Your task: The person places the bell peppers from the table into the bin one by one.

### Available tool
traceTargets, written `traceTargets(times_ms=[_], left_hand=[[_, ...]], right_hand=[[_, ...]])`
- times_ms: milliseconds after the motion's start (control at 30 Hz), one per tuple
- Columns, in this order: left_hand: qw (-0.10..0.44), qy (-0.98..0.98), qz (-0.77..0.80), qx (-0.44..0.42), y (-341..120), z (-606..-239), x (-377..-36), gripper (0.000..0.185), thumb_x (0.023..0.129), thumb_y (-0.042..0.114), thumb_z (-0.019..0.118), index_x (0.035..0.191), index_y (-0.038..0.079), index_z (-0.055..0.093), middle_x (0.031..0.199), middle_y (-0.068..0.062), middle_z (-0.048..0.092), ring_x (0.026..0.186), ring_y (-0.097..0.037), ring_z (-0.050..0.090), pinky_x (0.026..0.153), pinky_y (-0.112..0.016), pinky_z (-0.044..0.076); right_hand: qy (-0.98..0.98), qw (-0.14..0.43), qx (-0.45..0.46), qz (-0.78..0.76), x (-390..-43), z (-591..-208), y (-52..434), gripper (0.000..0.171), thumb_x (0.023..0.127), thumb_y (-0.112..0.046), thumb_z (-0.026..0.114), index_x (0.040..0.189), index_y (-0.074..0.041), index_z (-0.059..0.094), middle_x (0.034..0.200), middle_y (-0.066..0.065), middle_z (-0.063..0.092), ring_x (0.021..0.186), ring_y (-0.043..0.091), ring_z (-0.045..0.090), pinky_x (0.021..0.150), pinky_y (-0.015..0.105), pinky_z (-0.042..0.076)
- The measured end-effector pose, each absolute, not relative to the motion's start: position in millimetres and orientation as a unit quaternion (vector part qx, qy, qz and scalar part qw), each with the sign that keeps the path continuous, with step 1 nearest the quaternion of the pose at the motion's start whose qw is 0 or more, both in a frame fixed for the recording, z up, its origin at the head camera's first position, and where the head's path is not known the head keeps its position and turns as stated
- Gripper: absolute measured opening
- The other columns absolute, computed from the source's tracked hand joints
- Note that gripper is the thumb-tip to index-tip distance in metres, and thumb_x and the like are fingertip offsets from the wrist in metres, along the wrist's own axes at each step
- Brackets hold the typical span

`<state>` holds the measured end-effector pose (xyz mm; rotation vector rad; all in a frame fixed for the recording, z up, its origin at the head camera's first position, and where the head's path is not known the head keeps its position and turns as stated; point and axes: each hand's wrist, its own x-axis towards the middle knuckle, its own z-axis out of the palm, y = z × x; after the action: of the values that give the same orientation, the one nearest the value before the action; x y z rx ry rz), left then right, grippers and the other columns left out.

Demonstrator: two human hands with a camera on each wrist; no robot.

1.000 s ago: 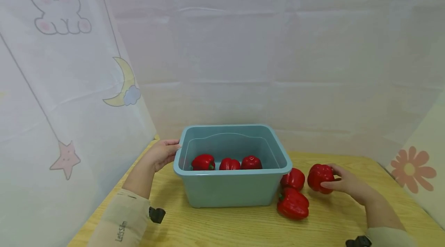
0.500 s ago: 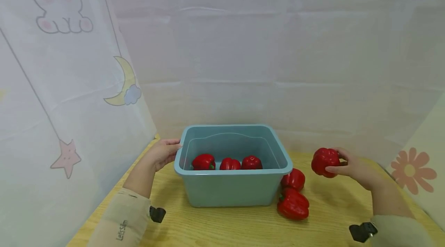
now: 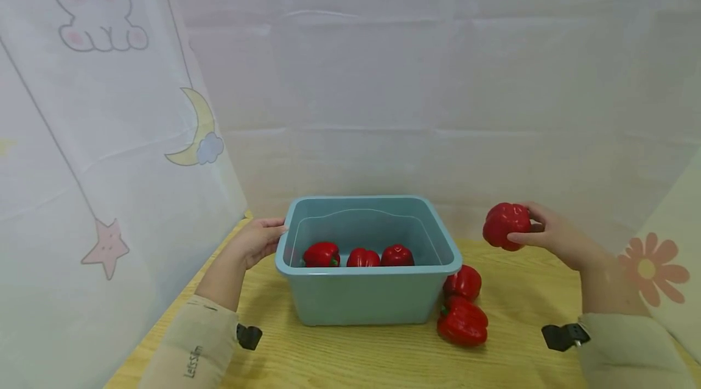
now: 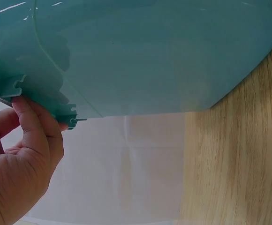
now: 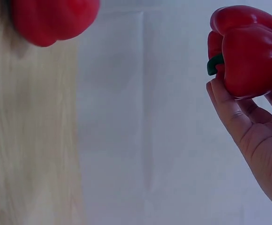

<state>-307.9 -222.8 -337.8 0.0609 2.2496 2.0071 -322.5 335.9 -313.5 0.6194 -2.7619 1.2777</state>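
Gripping the blue bin (image 3: 361, 297) at its left edge, the left hand (image 3: 258, 243) seemingly steadies it, while the right hand (image 3: 555, 235) clasps a red pepper (image 3: 504, 226) between thumb and fingers, probably for security, above the table (image 3: 515, 340), right of the bin.

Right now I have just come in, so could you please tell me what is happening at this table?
A person holds a red pepper in the right hand, raised above the table and to the right of the bin. The left hand grips the bin's rim on the opposite side. Three peppers are visible inside the bin, and two more peppers lie on the table by its right side.
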Motion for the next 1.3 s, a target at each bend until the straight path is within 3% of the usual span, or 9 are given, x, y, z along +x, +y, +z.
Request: traceTargets(times_ms=[233, 567, 933, 1300], left_hand=[[0.058, 0.744, 0.666, 0.020, -223.1, -338.1, -307.6, 0.041, 0.093, 0.010, 0.053, 0.129, -0.007, 0.046, 0.117, -0.021, 0.057, 0.088, -0.016, 0.063, 0.078, -0.026, 0.052], [0.061, 0.741, 0.669, 0.020, -222.1, -339.5, -307.4, 0.041, 0.092, 0.009, 0.053, 0.129, -0.006, 0.046, 0.119, -0.022, 0.056, 0.089, -0.016, 0.063, 0.079, -0.027, 0.051], [0.060, 0.739, 0.670, 0.021, -222.2, -338.5, -309.8, 0.040, 0.093, 0.009, 0.052, 0.129, -0.006, 0.046, 0.119, -0.022, 0.056, 0.088, -0.015, 0.063, 0.078, -0.025, 0.052], [0.057, 0.736, 0.674, 0.018, -223.4, -339.3, -307.4, 0.040, 0.092, 0.009, 0.053, 0.128, -0.006, 0.047, 0.114, -0.018, 0.060, 0.086, -0.014, 0.064, 0.077, -0.024, 0.052]], right_hand=[[-0.889, 0.023, 0.213, 0.405, -324.0, -292.1, 324.3, 0.057, 0.087, -0.024, 0.062, 0.133, -0.009, 0.032, 0.121, 0.010, 0.045, 0.111, 0.039, 0.042, 0.078, 0.048, 0.046], [-0.888, 0.030, 0.236, 0.394, -326.7, -269.0, 302.7, 0.055, 0.085, -0.022, 0.064, 0.132, -0.010, 0.036, 0.118, 0.009, 0.050, 0.102, 0.026, 0.051, 0.076, 0.038, 0.048], [-0.879, 0.001, 0.265, 0.397, -324.0, -251.6, 269.7, 0.062, 0.079, -0.021, 0.071, 0.130, -0.011, 0.038, 0.121, 0.012, 0.049, 0.109, 0.035, 0.049, 0.079, 0.043, 0.049], [-0.876, -0.011, 0.282, 0.391, -330.5, -248.5, 240.4, 0.062, 0.075, -0.026, 0.074, 0.127, -0.013, 0.042, 0.116, 0.009, 0.054, 0.107, 0.032, 0.052, 0.081, 0.046, 0.048]])
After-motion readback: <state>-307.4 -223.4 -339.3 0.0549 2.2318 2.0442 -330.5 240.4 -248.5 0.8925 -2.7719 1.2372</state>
